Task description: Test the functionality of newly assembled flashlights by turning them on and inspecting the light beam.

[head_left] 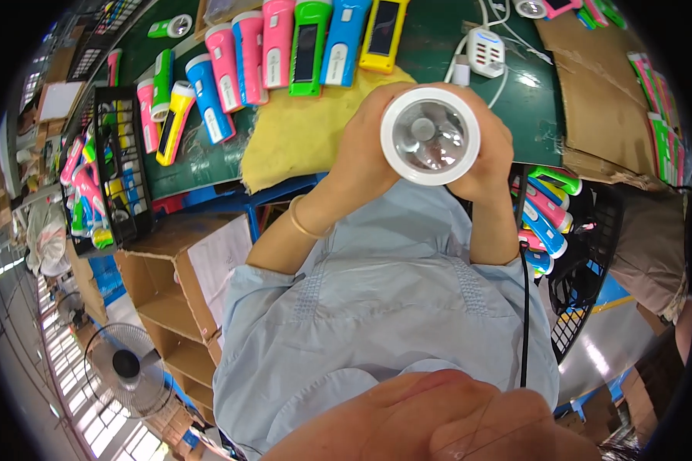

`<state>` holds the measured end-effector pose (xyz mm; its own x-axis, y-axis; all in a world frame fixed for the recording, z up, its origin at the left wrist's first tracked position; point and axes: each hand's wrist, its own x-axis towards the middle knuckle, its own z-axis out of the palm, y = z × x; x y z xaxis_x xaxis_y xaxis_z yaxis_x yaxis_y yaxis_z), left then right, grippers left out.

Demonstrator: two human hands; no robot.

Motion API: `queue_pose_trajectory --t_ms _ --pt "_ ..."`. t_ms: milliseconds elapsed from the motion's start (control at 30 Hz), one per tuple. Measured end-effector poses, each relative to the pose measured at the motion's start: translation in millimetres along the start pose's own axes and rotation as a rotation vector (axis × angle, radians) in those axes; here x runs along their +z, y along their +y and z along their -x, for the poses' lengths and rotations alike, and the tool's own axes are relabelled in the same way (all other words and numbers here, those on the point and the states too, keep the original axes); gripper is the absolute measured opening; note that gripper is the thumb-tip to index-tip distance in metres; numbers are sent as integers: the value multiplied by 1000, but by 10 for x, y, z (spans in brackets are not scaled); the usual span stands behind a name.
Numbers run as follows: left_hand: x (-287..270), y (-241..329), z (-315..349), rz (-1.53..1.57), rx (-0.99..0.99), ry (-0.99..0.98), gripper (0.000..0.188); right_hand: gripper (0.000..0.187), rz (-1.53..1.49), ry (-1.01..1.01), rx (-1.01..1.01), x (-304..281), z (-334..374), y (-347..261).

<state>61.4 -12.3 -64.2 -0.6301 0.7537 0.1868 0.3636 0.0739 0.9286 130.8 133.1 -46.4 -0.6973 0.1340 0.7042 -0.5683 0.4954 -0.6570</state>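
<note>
A flashlight (430,136) with a round white rim and a silver reflector points up toward me, its body hidden behind its head. My left hand (363,142) wraps round it from the left, a bangle on that wrist. From the right, my right hand (490,150) closes round the same flashlight. Most fingers of both hands are out of sight behind it. Just beyond lies a yellow cloth (296,142) on the green table (200,165). Along the cloth's far edge runs a row of flashlights in pink, green, blue and yellow, among them a green one (310,50).
A white multi-port USB charger (486,52) with cables sits at the back right, beside flattened cardboard (596,84). Black baskets with flashlights stand left (119,165) and right (592,269). A cardboard shelf box (177,284) and a fan (127,365) are at lower left.
</note>
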Motion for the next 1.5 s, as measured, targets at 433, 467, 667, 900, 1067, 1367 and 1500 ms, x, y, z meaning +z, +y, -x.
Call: queue_pose_trajectory --t_ms 433,467,667,900,1067,1367,1500 --pt "60 14 -45 507 -103 14 50 46 -196 201 387 167 21 34" --pt "17 84 -61 647 -151 -47 45 46 -371 212 461 145 4 55" --pt "-109 151 -125 700 -216 6 39 40 -422 77 499 139 12 109" --pt "-203 203 -133 673 -200 32 39 49 -464 -18 681 124 95 8" --pt "-171 216 -128 698 -174 26 43 49 -491 2 743 105 93 -6" --pt "-187 236 -177 689 12 157 55 44 622 329 22 333 82 -48" --pt "-229 226 -223 872 -42 155 48 37 788 383 -88 338 76 -58"
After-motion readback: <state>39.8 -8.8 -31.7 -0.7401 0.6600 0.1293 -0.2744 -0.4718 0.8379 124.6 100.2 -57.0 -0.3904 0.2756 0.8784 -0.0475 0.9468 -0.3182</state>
